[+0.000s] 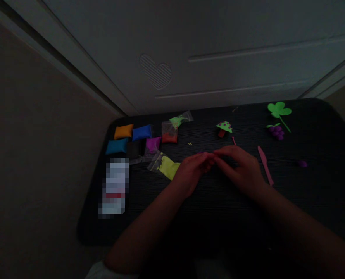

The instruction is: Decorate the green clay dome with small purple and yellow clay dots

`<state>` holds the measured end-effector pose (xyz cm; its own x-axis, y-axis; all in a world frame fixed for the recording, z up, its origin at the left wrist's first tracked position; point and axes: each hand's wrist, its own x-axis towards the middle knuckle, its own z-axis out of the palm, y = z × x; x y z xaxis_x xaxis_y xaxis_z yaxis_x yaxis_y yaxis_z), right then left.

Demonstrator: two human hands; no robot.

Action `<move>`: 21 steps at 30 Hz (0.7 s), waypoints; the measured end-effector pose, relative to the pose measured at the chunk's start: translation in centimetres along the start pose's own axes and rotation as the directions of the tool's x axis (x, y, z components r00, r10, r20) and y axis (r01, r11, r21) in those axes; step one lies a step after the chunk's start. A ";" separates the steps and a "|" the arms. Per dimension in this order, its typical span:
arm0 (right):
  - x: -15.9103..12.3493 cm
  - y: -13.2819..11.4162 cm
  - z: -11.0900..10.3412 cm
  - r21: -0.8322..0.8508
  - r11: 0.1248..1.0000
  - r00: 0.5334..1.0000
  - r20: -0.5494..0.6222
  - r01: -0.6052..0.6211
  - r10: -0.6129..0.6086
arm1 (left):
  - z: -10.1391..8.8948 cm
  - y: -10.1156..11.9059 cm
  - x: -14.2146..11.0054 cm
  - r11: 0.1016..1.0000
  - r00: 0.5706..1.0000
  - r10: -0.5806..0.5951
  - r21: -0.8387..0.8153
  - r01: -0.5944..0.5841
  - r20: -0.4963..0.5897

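Over the middle of the dark table, my left hand (191, 170) and my right hand (244, 168) meet at the fingertips. The left fingers are curled in. On the right, thumb and index finger pinch together against the left fingertips. Whatever is between them is too small and dark to name. A bit of purple (200, 152) shows just behind the left fingers. Beside the left wrist lies a bag of yellow clay (168, 166), partly covered by it. Beyond the right hand are a pink stick (233, 140) and a clay mushroom (224, 128) with a green, purple-dotted cap.
A pink plastic knife (265, 164) and a purple lump (302, 164) lie right. Behind them are clay grapes (276, 131) and a green clover (279, 110). Several clay packets, including an orange one (123, 131), sit left near a blurred pale object (116, 186). A white panel (219, 69) stands behind.
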<state>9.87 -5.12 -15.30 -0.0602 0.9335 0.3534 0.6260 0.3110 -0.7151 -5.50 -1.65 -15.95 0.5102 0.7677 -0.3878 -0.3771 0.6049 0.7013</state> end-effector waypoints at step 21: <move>0.3 0.1 -0.4 0.088 0.987 0.990 0.065 -0.133 0.128 | -0.1 0.5 -0.1 0.985 0.999 0.048 0.165 -0.050 0.014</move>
<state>10.18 -4.90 -15.03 -0.0298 0.9752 0.2194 0.5574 0.1985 -0.8062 -5.83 -1.36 -15.63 0.5025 0.7928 -0.3448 -0.2697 0.5227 0.8088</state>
